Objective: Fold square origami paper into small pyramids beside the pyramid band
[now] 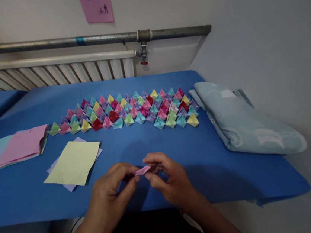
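Observation:
A small folded piece of pink paper (142, 170) is held between my two hands, above the front of the blue table. My left hand (114, 186) pinches its left end between thumb and fingers. At its right end, the thumb and fingers of my right hand (168, 178) close on the paper. Fingers hide part of the folds. Beyond my hands, several rows of small folded paper boats (129, 120) in many colours stand close together. To the left of my left hand, a yellow paper sheet (73, 163) lies askew over purple paper (69, 187).
The blue table surface (222, 183) reaches back to a radiator (88, 70) with a pipe and valve. Pink and light-blue paper sheets (24, 144) lie at the left. At the right, a folded grey-green cloth (246, 121) rests against the wall.

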Available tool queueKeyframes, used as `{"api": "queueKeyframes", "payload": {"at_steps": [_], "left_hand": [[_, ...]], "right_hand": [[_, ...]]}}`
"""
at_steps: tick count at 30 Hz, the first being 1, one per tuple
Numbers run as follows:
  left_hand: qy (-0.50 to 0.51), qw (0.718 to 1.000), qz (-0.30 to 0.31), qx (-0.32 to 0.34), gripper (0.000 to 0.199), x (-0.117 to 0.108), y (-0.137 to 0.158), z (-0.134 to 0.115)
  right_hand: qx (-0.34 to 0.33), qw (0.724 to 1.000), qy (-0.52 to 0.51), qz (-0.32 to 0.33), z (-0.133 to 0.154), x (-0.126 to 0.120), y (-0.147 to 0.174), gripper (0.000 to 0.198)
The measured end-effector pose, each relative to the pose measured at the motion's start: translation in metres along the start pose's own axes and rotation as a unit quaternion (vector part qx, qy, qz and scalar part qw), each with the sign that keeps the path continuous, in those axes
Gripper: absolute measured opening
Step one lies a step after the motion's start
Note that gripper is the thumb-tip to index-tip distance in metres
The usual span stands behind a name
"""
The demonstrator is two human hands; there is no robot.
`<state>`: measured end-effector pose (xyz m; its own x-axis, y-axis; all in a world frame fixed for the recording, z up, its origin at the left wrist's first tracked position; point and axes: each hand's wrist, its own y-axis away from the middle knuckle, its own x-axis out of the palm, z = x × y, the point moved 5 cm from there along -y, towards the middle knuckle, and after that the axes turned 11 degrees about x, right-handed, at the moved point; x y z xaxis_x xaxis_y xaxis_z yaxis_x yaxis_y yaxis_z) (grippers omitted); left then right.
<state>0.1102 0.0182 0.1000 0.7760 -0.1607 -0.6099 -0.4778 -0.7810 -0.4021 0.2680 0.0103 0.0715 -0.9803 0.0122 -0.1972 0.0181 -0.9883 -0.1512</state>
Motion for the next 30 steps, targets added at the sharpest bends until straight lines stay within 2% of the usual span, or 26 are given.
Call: {"api": "queueKeyframes", "payload": {"at_steps": [2, 6, 8, 12, 18, 21, 24, 27, 30], "left_hand": [[0.052, 0.997, 0.006, -0.048, 0.013, 0.003, 0.003, 0.007], [0.103, 0.978, -0.068, -0.168, 0.022, 0.001, 0.008, 0.023], [0.101, 0.973, -0.074, -0.194, 0.021, 0.0, 0.008, 0.027], [0.112, 0.979, -0.023, -0.17, 0.017, 0.005, 0.003, 0.024], [0.119, 0.981, -0.051, -0.142, 0.012, 0.005, 0.002, 0.02], [0.121, 0.984, -0.064, -0.115, 0.01, 0.003, 0.001, 0.016], [0.094, 0.99, -0.069, -0.083, 0.01, 0.001, 0.001, 0.013], [0.056, 0.996, -0.056, -0.043, 0.012, 0.003, 0.001, 0.011], [0.02, 0.999, -0.045, -0.013, 0.012, 0.004, 0.001, 0.009]], "right_hand": [[0.009, 1.0, 0.008, -0.003, -0.004, 0.001, 0.0, 0.022], [-0.016, 0.998, 0.055, -0.025, -0.004, -0.001, 0.001, 0.017], [-0.042, 0.995, 0.088, -0.038, -0.003, -0.003, 0.002, 0.016], [-0.095, 0.987, 0.127, -0.038, 0.001, -0.001, 0.006, 0.021], [-0.143, 0.981, 0.129, -0.024, 0.005, 0.003, 0.008, 0.031], [-0.108, 0.99, 0.092, -0.009, 0.001, 0.004, 0.008, 0.029], [-0.021, 1.0, 0.012, -0.013, -0.006, 0.003, 0.006, 0.024], [0.065, 0.997, -0.043, -0.025, -0.011, 0.004, 0.005, 0.015], [0.114, 0.99, -0.077, -0.022, -0.01, 0.008, 0.002, 0.011]]}}
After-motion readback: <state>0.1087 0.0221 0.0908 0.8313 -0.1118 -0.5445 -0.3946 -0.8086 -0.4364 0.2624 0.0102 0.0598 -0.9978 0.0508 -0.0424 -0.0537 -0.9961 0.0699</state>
